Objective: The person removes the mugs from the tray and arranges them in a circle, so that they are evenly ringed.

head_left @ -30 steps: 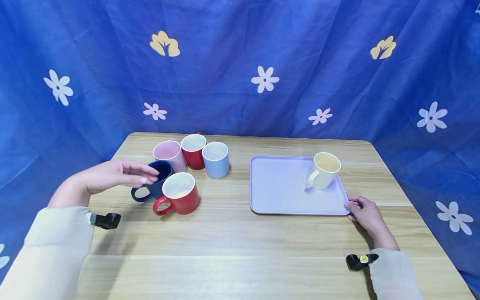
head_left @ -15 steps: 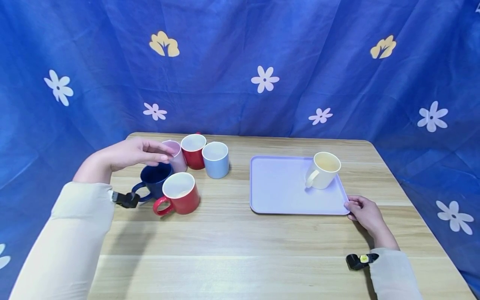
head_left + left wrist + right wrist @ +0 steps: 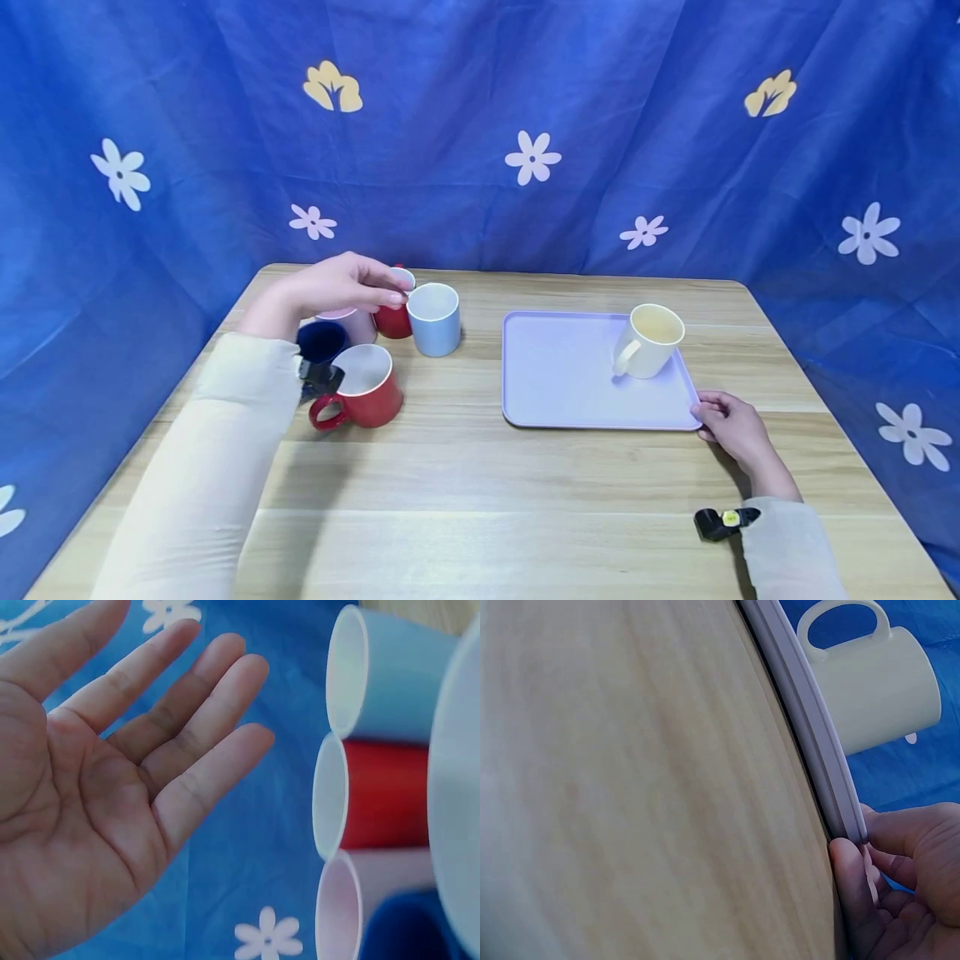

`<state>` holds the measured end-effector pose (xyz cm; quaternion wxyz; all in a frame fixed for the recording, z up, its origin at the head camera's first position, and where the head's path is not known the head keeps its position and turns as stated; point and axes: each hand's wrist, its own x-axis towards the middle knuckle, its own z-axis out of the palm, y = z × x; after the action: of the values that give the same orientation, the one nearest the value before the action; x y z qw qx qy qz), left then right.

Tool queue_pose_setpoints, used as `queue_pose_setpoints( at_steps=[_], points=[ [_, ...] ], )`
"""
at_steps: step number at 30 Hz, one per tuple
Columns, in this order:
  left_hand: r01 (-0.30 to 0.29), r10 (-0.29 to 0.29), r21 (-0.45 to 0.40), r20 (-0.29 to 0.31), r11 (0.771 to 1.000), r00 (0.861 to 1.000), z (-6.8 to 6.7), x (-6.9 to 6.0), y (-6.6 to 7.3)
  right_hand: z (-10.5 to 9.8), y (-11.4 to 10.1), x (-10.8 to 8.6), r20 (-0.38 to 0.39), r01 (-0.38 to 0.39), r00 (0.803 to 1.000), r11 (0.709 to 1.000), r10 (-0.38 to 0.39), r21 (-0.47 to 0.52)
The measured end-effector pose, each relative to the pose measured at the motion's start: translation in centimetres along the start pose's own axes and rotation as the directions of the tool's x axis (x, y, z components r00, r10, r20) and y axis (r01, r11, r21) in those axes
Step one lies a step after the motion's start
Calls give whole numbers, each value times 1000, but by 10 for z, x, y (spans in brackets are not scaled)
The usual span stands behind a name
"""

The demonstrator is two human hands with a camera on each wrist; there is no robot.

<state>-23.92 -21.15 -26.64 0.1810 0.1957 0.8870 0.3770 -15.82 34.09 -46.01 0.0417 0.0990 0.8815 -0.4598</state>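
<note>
My left hand (image 3: 337, 285) hovers over the mugs at the left, fingers relaxed and holding nothing. In the left wrist view its palm (image 3: 82, 795) faces the camera, apart from the rims. Nearest to its fingertips are the light blue mug (image 3: 437, 329) and the rear red mug (image 3: 394, 322), partly covered by the hand. A pink mug (image 3: 362, 327) and a navy mug (image 3: 321, 340) are partly hidden under the hand and wrist. My right hand (image 3: 737, 427) pinches the near right corner of the lilac tray (image 3: 555, 375). On the tray's right side stands a cream mug (image 3: 651, 348), handle toward the left.
A front red mug (image 3: 375, 403) with a white inside stands nearest to me in the cluster. The wooden table (image 3: 480, 508) extends in front of the mugs and tray. Behind it hangs a blue flowered cloth (image 3: 450, 150).
My left hand has moved right and away from me, from above the navy mug, past the pink one, to the rear red and light blue mugs. The right hand, tray and mugs have stayed put.
</note>
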Motion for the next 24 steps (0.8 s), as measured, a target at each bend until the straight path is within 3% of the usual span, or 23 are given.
queue_pose_setpoints(
  at_steps=[4,9,15,24],
  points=[
    [-17,18,-57,21,998,1000,11,17,9,0,0,0,1,2,1000,1000,-2,9],
    [-67,70,-58,46,996,996,26,36,23,0,0,-1,-1,6,1000,1000,-6,7],
    [-69,77,-94,91,993,993,46,58,41,-1,1,-1,-3,1,1000,1000,-1,13],
    [-78,102,-178,131,981,986,78,87,42,0,2,1,-7,12,1000,1000,-12,9]
  ],
)
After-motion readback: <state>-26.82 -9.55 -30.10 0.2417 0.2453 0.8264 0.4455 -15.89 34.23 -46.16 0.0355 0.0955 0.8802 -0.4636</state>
